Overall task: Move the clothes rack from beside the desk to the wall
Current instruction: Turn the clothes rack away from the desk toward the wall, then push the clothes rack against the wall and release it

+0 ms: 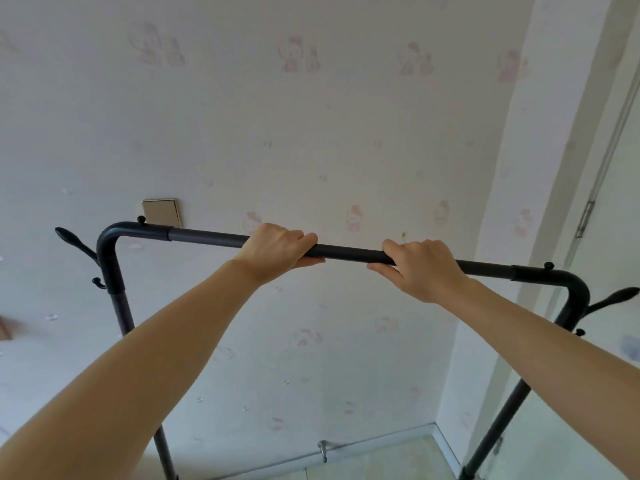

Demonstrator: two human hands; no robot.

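Your left hand [275, 249] and right hand [424, 268] each have fingers clenched around the clothes rack [349, 252] top bar, facing the wall [311, 133].

Left hand [273, 249]: bare; no ring, no glove.
Right hand [420, 268]: bare; no ring.
Forearms: bare; no sleeve, no watch.

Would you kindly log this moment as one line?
left hand: gripping top bar | right hand: gripping top bar | clothes rack: facing wall, empty
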